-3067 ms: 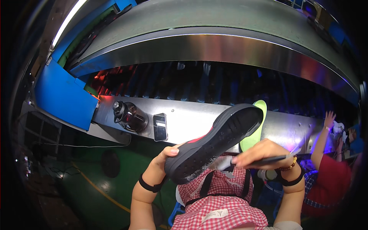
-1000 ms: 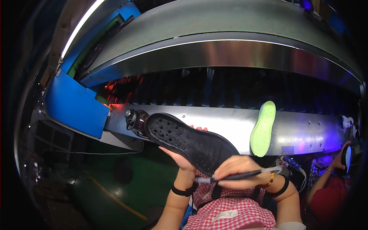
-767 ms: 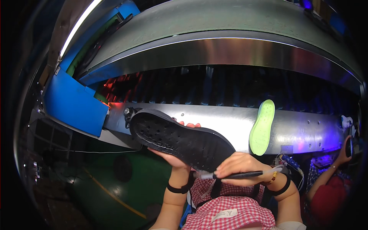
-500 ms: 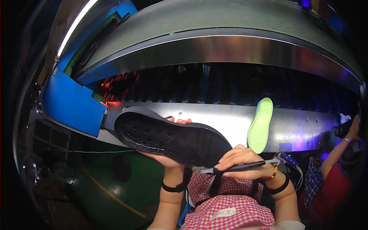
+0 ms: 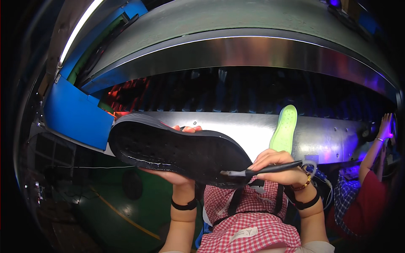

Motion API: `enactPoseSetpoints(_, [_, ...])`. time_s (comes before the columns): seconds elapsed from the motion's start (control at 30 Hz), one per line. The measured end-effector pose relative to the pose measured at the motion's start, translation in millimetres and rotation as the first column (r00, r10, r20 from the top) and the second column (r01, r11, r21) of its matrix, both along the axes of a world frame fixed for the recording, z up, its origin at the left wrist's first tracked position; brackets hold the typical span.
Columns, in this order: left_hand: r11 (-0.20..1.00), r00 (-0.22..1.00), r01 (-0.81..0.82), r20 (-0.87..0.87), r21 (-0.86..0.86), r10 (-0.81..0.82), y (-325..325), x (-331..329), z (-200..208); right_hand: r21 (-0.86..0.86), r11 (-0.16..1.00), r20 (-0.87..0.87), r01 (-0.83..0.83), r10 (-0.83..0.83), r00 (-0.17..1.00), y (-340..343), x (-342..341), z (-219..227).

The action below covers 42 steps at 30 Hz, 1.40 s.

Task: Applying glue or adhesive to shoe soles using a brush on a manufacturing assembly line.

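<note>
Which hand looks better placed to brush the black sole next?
Probably the right hand: it holds the slim black-handled brush, bristles over the curved black shoe sole. The left hand is busy supporting that sole.

factory workshop with conveyor belt

A broad, flat grey-green surface curves across 12 o'clock, edged by a shiny steel side panel. A long white tube light glows at 10 o'clock; a smooth blue panel stands at 9. Toward 7 lies a dark green floor with a thin yellow line. At 4 o'clock is a co-worker in red and blue plaid cloth.
</note>
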<state>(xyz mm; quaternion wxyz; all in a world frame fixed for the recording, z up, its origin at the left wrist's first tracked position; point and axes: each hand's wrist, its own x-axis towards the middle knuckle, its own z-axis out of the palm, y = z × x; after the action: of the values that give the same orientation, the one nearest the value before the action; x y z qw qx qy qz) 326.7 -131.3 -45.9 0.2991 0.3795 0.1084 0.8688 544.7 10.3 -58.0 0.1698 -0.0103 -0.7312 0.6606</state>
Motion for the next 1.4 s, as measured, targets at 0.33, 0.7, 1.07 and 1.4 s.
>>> enactPoseSetpoints(0.33, [0.98,0.984,0.006,0.178,-0.199,0.03,-2,1,13,-0.27,0.963,-0.008,0.009,-0.012,1.0,4,7,-18])
enactPoseSetpoints(0.7, [0.898,0.878,0.393,0.369,-0.195,-0.304,2,64,-44,-0.402,0.91,0.062,0.097,-0.079,0.995,-41,-6,-8])
enactPoseSetpoints(1.07, [0.804,0.889,0.446,0.296,-0.393,-0.348,-4,37,-41,0.032,0.96,-0.098,-0.276,0.278,0.956,-6,-10,5])
enactPoseSetpoints(1.4, [0.535,0.742,0.671,0.456,-0.513,-0.492,-13,16,-31,0.125,0.915,-0.108,-0.385,0.398,0.911,-1,-6,4])
